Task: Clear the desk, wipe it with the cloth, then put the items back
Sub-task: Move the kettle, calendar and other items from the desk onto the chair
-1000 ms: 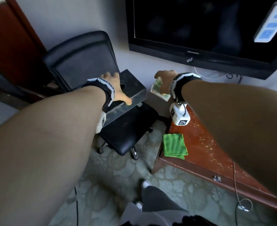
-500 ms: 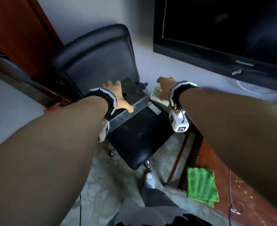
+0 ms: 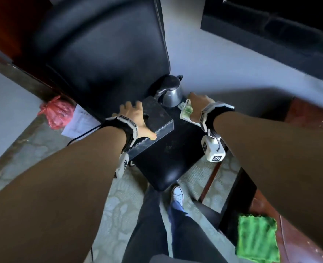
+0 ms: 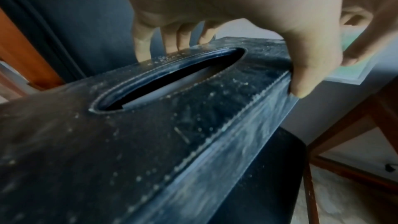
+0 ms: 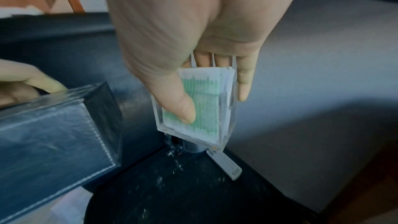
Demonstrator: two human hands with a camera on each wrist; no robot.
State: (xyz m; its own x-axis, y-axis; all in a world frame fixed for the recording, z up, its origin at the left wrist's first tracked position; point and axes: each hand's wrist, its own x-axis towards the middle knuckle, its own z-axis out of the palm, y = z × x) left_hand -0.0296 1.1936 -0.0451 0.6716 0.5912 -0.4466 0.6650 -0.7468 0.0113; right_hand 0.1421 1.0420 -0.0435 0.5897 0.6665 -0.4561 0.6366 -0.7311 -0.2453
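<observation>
My left hand [image 3: 137, 120] grips a dusty black leather tissue box [image 3: 155, 128] from above, thumb on its near side and fingers [image 4: 142, 47] over the far edge, above the black chair seat [image 3: 168, 160]. My right hand [image 3: 196, 105] pinches a clear acrylic holder with green-and-white packets [image 3: 186, 112], thumb on its front [image 5: 183, 108], just over the seat's back right. A metal kettle [image 3: 171, 93] and a grey remote [image 5: 225, 164] sit on the seat. The green cloth [image 3: 255, 238] lies on the red-brown desk [image 3: 297, 243] at lower right.
The chair's black backrest [image 3: 103, 54] rises behind the seat. A television [image 3: 282, 37] hangs on the wall at upper right. A red plastic bag [image 3: 57, 112] and a paper lie on the floor left of the chair. My legs and a white shoe [image 3: 176, 194] stand below.
My view has swung down and left, away from the desk toward the chair. Both hands have carried the tissue box and the acrylic holder over the seat, lower and closer to it.
</observation>
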